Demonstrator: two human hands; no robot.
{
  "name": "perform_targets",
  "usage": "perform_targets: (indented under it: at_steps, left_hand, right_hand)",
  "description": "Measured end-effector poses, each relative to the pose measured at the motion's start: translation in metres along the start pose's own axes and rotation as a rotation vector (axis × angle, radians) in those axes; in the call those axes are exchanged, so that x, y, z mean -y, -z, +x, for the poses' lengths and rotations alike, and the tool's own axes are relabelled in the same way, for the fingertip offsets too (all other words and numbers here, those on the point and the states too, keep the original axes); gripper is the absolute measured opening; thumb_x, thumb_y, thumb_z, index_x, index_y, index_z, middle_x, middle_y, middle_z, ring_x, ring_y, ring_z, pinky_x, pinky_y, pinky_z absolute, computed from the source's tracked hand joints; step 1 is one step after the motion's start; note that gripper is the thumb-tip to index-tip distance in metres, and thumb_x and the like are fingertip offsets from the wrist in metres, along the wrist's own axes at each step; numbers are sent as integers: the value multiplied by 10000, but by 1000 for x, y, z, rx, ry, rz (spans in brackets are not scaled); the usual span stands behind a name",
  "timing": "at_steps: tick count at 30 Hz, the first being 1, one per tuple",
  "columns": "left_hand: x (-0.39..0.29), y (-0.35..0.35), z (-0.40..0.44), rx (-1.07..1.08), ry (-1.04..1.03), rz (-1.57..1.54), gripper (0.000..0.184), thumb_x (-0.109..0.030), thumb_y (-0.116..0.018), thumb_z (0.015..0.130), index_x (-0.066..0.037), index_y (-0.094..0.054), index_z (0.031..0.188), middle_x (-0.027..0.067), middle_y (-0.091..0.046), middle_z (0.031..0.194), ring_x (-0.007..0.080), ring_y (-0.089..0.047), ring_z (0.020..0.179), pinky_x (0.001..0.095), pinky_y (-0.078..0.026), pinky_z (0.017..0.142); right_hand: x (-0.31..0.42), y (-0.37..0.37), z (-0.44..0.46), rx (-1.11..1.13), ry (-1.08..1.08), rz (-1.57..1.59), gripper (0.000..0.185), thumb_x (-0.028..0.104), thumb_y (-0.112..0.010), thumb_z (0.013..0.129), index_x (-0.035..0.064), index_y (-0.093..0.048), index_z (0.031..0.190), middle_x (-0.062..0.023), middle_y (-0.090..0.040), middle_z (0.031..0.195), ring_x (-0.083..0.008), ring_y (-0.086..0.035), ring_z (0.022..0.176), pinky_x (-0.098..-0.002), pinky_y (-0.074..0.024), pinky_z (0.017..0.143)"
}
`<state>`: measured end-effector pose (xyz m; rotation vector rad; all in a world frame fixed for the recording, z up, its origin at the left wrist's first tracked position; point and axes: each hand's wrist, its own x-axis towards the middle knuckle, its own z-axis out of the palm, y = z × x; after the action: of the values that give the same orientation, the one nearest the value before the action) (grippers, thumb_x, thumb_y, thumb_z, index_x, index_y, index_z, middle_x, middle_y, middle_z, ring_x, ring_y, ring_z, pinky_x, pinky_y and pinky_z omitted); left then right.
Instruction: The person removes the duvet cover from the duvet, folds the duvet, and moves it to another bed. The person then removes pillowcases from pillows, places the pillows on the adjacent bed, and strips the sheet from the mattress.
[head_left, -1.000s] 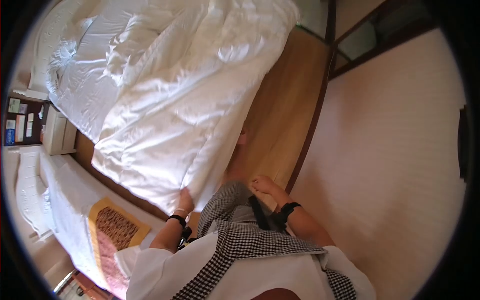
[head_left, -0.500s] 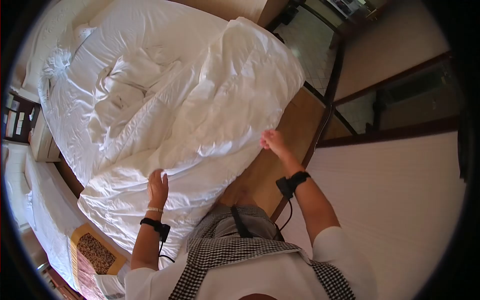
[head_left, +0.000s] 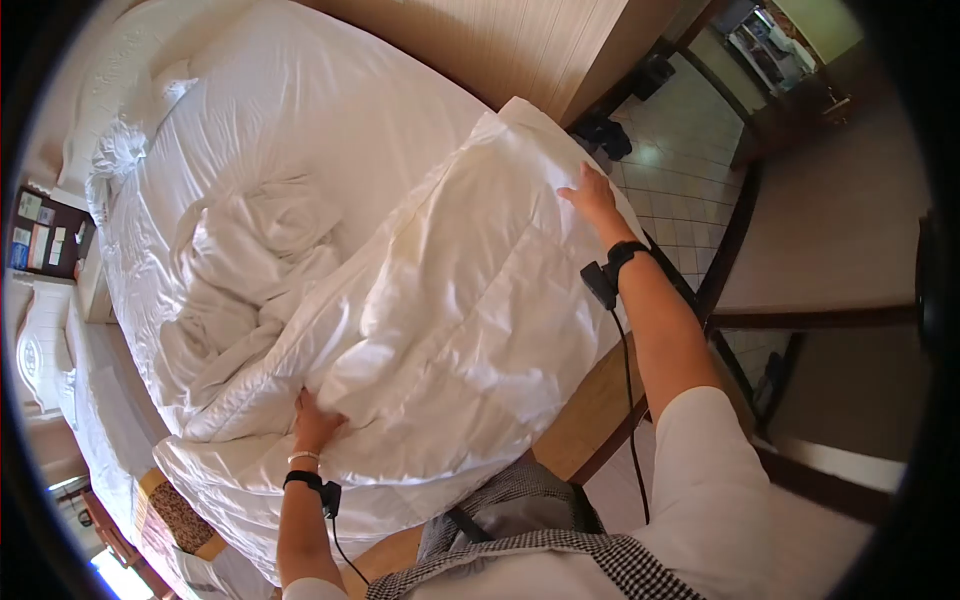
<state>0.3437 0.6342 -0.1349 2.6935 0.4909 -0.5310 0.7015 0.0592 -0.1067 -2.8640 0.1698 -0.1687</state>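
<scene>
A thick white duvet (head_left: 470, 300) covers the near side of the bed, its surface creased and quilted. My left hand (head_left: 318, 424) rests on the duvet near its folded edge, thumb spread away from the fingers. Farther off to the right, my right hand (head_left: 594, 196) is over the duvet's outer corner region, with fingers stretched and thumb apart. A crumpled heap of white bedding (head_left: 255, 245) lies beyond the fold, on the white-sheeted mattress (head_left: 350, 110). Both wrists wear black straps with small boxes and cables.
A second bed with a gold-and-brown runner (head_left: 170, 510) stands at lower left. A nightstand shelf (head_left: 45, 235) is between the headboards. Beyond the bed are a wooden panel (head_left: 500, 45), tiled floor (head_left: 690, 190) and dark objects (head_left: 605, 138). Wood flooring (head_left: 570, 425) borders the bed.
My right hand has moved forward from beside the bed to over the duvet's far right part. My left hand stays low on the duvet. The duvet's folds have shifted, and the view has turned.
</scene>
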Motion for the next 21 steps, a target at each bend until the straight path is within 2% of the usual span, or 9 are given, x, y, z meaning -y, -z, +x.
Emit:
perform_targets:
  at_steps: [3, 6, 7, 10, 12, 14, 18, 20, 21]
  left_hand:
    - [-31, 14, 3, 211, 170, -97, 874, -301, -778, 664, -14, -346, 1368, 247, -598, 1127, 399, -574, 1056, 457, -460, 892]
    - [-21, 20, -3, 125, 160, -2, 626, -178, -712, 717, -30, -484, 1281, 232, -617, 1099, 397, -596, 1005, 445, -481, 846]
    - [-8, 32, -12, -141, 26, -33, 510, -107, -666, 733, -21, -537, 1219, 229, -623, 1080, 388, -606, 979, 436, -488, 829]
    - [-35, 116, -24, -635, -228, 109, 393, 37, -569, 746, -6, -605, 1135, 215, -642, 1024, 366, -627, 917, 412, -497, 804]
    - [-60, 160, -1, -779, -92, 164, 349, 55, -542, 761, 7, -616, 1099, 208, -646, 1000, 361, -626, 901, 410, -497, 795]
    - [-65, 174, 53, -806, -103, 39, 336, 35, -558, 764, 10, -617, 1094, 206, -645, 1000, 362, -620, 915, 405, -489, 813]
    - [-83, 122, 158, -214, 211, 240, 452, -27, -569, 811, -31, -512, 1259, 226, -558, 1198, 359, -536, 1106, 431, -413, 944]
    - [-76, 73, 155, -331, -89, 144, 558, -69, -571, 836, -57, -390, 1364, 237, -397, 1371, 378, -393, 1261, 438, -337, 1030]
    - [-110, 74, 137, -312, 76, 55, 622, -108, -584, 848, -81, -318, 1410, 238, -278, 1446, 393, -277, 1334, 435, -270, 1082]
  right_hand:
    - [-23, -26, 25, 206, -29, 75, 681, 360, -732, 718, 0, -504, 1248, -218, -579, 1175, -355, -547, 1091, -381, -433, 930]
    - [-33, -37, 20, 424, -49, 276, 626, 360, -737, 714, 44, -550, 1221, -191, -612, 1122, -353, -573, 1041, -380, -449, 891]
    - [-32, -31, 19, 474, -49, 349, 597, 353, -741, 714, 61, -570, 1207, -180, -628, 1096, -351, -586, 1019, -378, -457, 875]
    - [-63, -6, 22, -27, 115, 479, 367, 185, -706, 761, 87, -621, 1104, -161, -661, 968, -352, -620, 926, -384, -489, 788]
    - [-81, 28, 52, -135, -26, 346, 344, 171, -689, 773, 81, -614, 1097, -175, -658, 943, -368, -621, 903, -402, -491, 777]
    - [-91, 39, 98, -300, 39, 334, 334, 222, -689, 775, 76, -621, 1067, -178, -658, 946, -359, -620, 904, -409, -483, 792]
    - [-54, 28, 138, 176, -10, -1, 546, 362, -710, 753, -20, -577, 1120, -238, -610, 1089, -382, -577, 1016, -432, -463, 828]
    - [-62, 0, 121, 100, 54, -71, 638, 409, -704, 747, -30, -540, 1180, -245, -582, 1147, -391, -548, 1067, -430, -443, 879]
    - [-71, -13, 102, 72, 81, -111, 684, 433, -701, 745, -35, -521, 1211, -249, -568, 1175, -396, -533, 1093, -429, -433, 904]
